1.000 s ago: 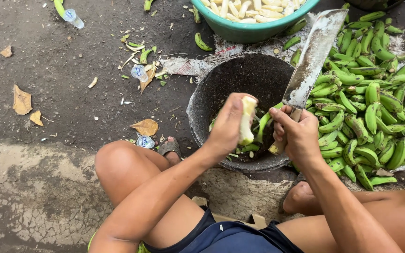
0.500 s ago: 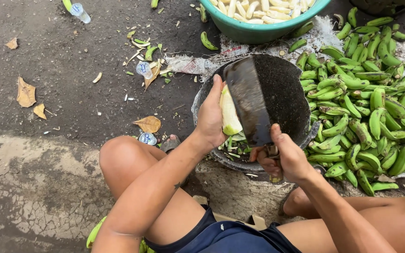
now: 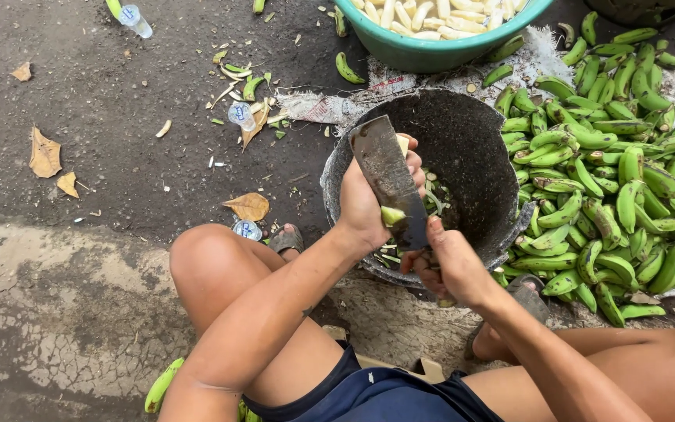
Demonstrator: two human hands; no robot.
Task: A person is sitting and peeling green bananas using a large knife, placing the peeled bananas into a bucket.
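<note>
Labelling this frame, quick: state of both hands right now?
Left hand: closed around a partly peeled banana, held over the dark basin.
Right hand: closed on the handle of the cleaver, blade against the banana.

A partly peeled green banana (image 3: 397,205) is held upright over the near left rim of a dark, round bucket (image 3: 501,195), its pale flesh showing at the top and a green, skin-covered patch lower down. It is largely hidden behind the broad, dull grey blade of a cleaver (image 3: 388,176), which is laid flat against it and slants from the upper left down toward the near rim. The bucket's floor is littered with strips of green peel.
</note>
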